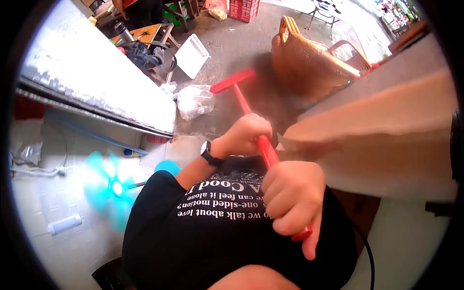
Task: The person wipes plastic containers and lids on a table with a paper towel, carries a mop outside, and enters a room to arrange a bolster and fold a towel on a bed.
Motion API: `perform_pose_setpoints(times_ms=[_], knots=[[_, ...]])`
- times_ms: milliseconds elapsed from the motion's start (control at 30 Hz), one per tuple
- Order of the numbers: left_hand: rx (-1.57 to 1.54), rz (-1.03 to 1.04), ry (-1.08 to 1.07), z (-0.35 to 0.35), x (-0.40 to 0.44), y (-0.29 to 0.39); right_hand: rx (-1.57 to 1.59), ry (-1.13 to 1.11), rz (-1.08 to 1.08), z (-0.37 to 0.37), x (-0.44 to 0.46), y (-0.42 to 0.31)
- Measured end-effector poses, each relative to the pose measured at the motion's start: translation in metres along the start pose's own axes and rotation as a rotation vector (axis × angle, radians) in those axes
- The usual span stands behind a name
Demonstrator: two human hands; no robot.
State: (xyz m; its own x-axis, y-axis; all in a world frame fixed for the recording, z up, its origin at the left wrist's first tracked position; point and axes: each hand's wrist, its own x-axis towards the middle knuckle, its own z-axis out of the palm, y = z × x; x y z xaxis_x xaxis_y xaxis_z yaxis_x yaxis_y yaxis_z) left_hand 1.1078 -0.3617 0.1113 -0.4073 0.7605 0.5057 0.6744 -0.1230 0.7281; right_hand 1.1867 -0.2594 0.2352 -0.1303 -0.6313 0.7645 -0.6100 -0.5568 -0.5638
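Daylight: strong from the top right, where the outdoor strip washes out nearly to white.
White glossy panel: bright, glaring, surface detail burnt away in patches.
Grey concrete floor: mid-toned, with a soft dark shadow beside the tan woven rattan chair.
Black printed T-shirt: deep and dim, white lettering mostly readable.
Red T-shaped plastic tool: head smeared, handle clearer lower down.
Turquoise plastic fan: blades blurred, hub glaring white.
Edges: fisheye bending, black circular vignette, soft detail at top right.
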Motion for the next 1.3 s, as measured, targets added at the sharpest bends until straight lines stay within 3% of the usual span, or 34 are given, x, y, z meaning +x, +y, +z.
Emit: perform_pose_setpoints(times_ms=[200, 400, 600, 800, 900, 1033, 1200, 1300], knots=[[0.125, -0.099, 0.281, -0.042, 0.071, -0.112, -0.046, -0.089, 0.195, -0.142, -0.013, 0.067], [0.107, -0.225, 0.243, -0.098, 0.166, -0.25, -0.085, 0.055, 0.254, -0.296, -0.041, 0.147], [0.061, -0.223, 0.154, -0.148, 0.274, -0.367, -0.224, 0.186, 0.269, -0.44, -0.066, 0.204], [0.028, -0.105, 0.084, -0.15, 0.402, -0.481, -0.232, 0.421, 0.154, -0.584, -0.147, 0.231], [-0.013, -0.113, 0.089, -0.146, 0.457, -0.533, -0.189, 0.436, 0.057, -0.663, -0.182, 0.252], [0.075, -0.16, 0.033, -0.182, 0.537, -0.59, -0.182, 0.259, 0.162, -0.761, -0.189, 0.276], [-0.078, -0.049, 0.097, -0.217, 0.619, -0.687, -0.429, 0.367, 0.346, -0.85, -0.196, 0.323], [-0.087, -0.054, 0.002, -0.227, 0.659, -0.754, -0.45, 0.365, 0.394, -0.899, -0.217, 0.358]])
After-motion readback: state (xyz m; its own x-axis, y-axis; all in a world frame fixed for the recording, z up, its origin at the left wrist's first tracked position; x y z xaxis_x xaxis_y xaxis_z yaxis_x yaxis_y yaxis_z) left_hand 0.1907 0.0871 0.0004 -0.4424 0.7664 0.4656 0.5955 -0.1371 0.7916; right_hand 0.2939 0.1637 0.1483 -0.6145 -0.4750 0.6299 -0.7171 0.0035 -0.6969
